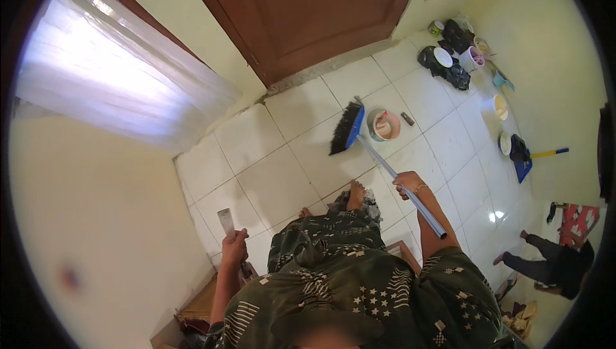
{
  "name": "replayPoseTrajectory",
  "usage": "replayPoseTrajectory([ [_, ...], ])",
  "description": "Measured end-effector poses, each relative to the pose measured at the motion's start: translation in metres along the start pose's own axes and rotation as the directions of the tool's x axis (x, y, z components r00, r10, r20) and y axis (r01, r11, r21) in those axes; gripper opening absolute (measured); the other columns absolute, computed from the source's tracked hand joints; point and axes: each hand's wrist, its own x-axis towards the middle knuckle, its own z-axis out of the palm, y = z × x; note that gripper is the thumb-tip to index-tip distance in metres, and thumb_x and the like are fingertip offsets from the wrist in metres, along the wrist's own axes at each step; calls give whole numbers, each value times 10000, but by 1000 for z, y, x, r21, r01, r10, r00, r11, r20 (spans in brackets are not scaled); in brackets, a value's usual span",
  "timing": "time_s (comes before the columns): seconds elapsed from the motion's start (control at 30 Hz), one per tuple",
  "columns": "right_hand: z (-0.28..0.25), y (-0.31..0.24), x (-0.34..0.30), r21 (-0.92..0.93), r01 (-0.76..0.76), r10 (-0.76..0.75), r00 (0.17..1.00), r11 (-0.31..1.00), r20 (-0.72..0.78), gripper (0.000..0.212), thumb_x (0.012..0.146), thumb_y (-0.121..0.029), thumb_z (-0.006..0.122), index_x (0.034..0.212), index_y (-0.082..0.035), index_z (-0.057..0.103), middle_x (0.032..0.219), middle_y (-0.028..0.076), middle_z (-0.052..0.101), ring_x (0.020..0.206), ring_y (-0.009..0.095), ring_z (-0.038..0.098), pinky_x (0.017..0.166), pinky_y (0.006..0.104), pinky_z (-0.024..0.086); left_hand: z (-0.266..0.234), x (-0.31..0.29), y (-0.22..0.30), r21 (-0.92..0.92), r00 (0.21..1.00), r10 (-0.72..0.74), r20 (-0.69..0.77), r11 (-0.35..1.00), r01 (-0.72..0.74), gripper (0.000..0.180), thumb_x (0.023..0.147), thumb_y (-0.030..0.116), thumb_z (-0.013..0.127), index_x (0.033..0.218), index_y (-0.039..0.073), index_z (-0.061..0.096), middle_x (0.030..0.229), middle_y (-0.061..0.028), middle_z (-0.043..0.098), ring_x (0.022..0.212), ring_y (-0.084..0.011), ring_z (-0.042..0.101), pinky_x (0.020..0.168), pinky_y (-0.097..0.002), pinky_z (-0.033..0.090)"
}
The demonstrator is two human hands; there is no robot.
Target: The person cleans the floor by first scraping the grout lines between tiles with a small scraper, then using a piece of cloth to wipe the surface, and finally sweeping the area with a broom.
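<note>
My right hand [408, 184] is wrapped round the silver pole of a broom [352, 129]. The broom's blue head with black bristles is tilted out ahead of me, close to the tiled floor; whether it touches I cannot tell. In my left hand [235, 245] is a tool with a flat, pale, scraper-like blade [225, 219] pointing up and away from me; my fingers cover its grip. Right beside the broom head stands a small bucket [398, 129] with something pale pink inside. A short dark object [407, 119] lies next to the bucket. Grey debris [371, 206] lies by my bare feet.
A brown door [321, 15] is ahead, a curtained window [109, 67] at left. Black bags [457, 78], tubs and a pink-white pail [473, 60] line the right wall. Nearer are a blue dustpan [523, 168] and another person [552, 262]. Wooden furniture [196, 307] stands at lower left.
</note>
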Motion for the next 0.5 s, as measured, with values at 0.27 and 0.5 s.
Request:
replayPoseTrajectory([
  [0.27, -64, -34, -26, -311, -75, 14, 981, 948, -194, 125, 718, -71, 586, 651, -30, 488, 514, 52, 462, 342, 134, 393, 306, 297, 300, 71, -10, 18, 56, 995, 3, 97, 998, -8, 219, 844, 221, 587, 732, 43, 524, 455, 40, 357, 328, -57, 299, 306, -233, 240],
  [0.5, -143, -40, -19, -639, -46, -78, 983, 768, -164, 158, 718, -43, 591, 593, -33, 495, 488, 78, 472, 347, 170, 448, 292, 330, 354, 101, -11, 43, 73, 1000, 4, 26, 997, -6, 208, 842, 212, 588, 735, 47, 521, 462, 40, 359, 331, -54, 283, 308, -236, 221],
])
